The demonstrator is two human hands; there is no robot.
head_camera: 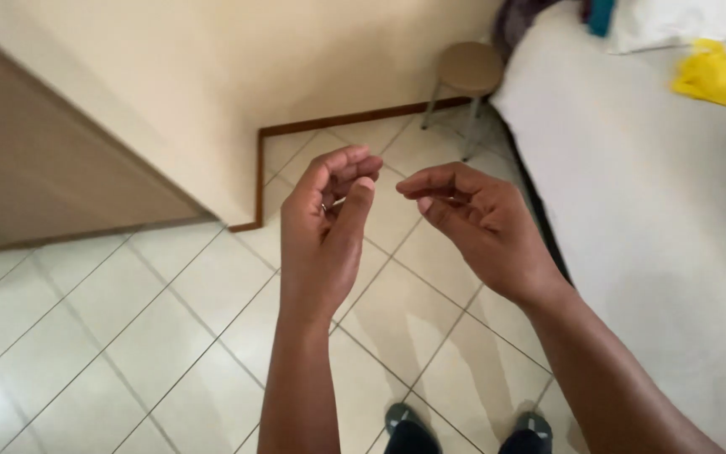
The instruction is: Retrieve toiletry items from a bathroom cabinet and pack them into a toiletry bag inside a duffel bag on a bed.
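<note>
My left hand (pixel 327 227) is raised in front of me over the tiled floor, fingers curled loosely toward the thumb, with a ring on one finger. My right hand (pixel 472 220) hangs beside it, a small gap between the fingertips of the two hands. Its fingers are curled too, thumb close to the forefinger. I see nothing held in either hand. Both hands are above the floor, left of the bed (pixel 657 219).
A bed with a white sheet fills the right side, with a yellow cloth (pixel 716 77) and a white pillow (pixel 674 21) on it. A small round stool (pixel 469 69) stands by the cream wall (pixel 237 76). My feet (pixel 464 430) show at the bottom on the light floor tiles (pixel 128 336).
</note>
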